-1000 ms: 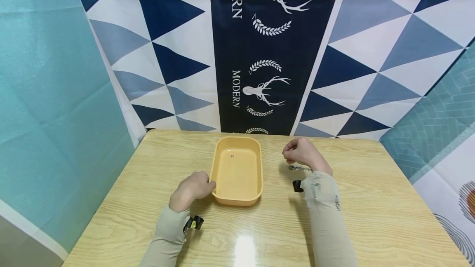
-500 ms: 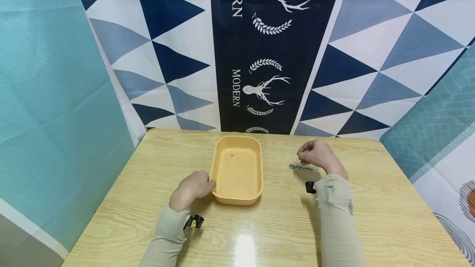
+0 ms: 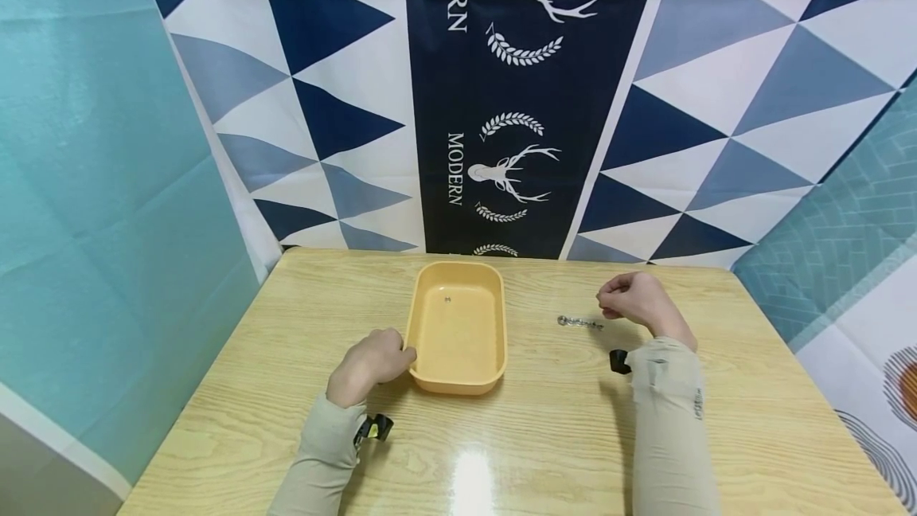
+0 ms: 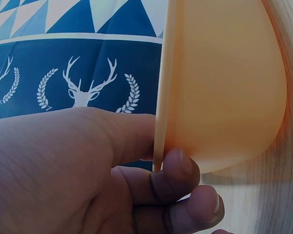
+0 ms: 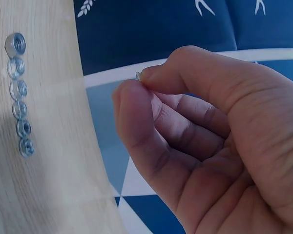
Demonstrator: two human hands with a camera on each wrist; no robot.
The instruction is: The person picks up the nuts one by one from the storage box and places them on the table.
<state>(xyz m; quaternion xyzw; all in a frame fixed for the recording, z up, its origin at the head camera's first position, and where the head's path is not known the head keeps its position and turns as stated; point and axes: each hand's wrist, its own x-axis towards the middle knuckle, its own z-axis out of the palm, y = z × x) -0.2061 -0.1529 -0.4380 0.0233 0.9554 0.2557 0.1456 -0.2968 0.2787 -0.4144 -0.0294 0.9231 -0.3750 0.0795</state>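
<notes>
My left hand (image 3: 371,365) grips the near left rim of a yellow plastic tray (image 3: 458,386). In the left wrist view the tray's rim (image 4: 162,97) runs between thumb and fingers. My right hand (image 3: 637,299) is raised at the right, thumb and index finger pinching a small silvery metal piece (image 5: 138,75). Only a sliver of that piece shows, so its kind is hard to tell. Left of this hand, a row of several metal nuts (image 5: 18,90) lies on the table, the largest at one end. One tiny metal item (image 3: 447,299) sits inside the tray.
The wooden table (image 3: 544,436) ends at a patterned cloth backdrop (image 3: 337,102) behind the tray. A teal cloth (image 3: 107,221) hangs at the left. Each wrist wears a small black device, such as the left wrist camera (image 3: 374,427).
My right hand has moved to the right, away from the row of nuts, which now shows more fully. My left hand stays on the tray's rim.
</notes>
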